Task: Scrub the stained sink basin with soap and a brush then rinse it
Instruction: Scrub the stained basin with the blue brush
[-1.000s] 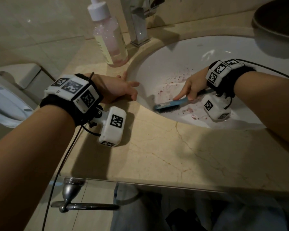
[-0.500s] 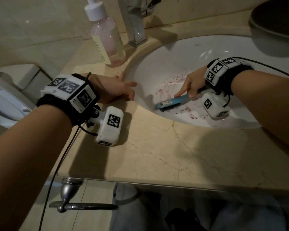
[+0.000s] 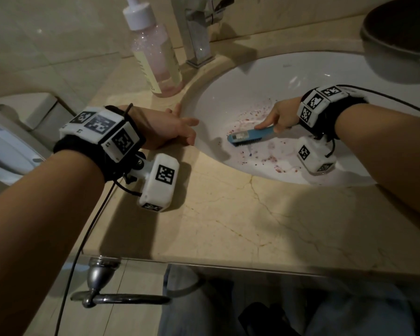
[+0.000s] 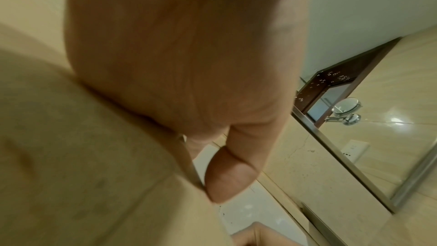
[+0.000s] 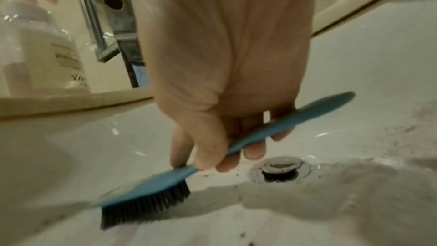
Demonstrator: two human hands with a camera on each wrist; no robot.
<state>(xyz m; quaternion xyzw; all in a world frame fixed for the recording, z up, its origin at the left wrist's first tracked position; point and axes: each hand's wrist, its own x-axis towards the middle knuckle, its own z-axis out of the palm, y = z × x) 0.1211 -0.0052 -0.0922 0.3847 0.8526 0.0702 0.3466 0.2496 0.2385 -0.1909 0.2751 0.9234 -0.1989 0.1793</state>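
Head view first: nearest me, my left hand (image 3: pixel 166 128) rests with relaxed fingers on the front-left edge of the marble countertop (image 3: pixel 228 214), fingertips just over the rim of the sink basin (image 3: pixel 264 78). Further in, my right hand (image 3: pixel 280 116) grips the handle of the blue scrub brush (image 3: pixel 246 138), forefinger laid along its back, bristles down on the basin's left slope amid reddish stain specks (image 3: pixel 272 161). Beyond stand the soap bottle (image 3: pixel 155 59) and the faucet (image 3: pixel 199 32) at the back-left edge. I judge that hard strokes could flick specks onto the countertop, or sweep grit into the drain (image 5: pixel 280 169).
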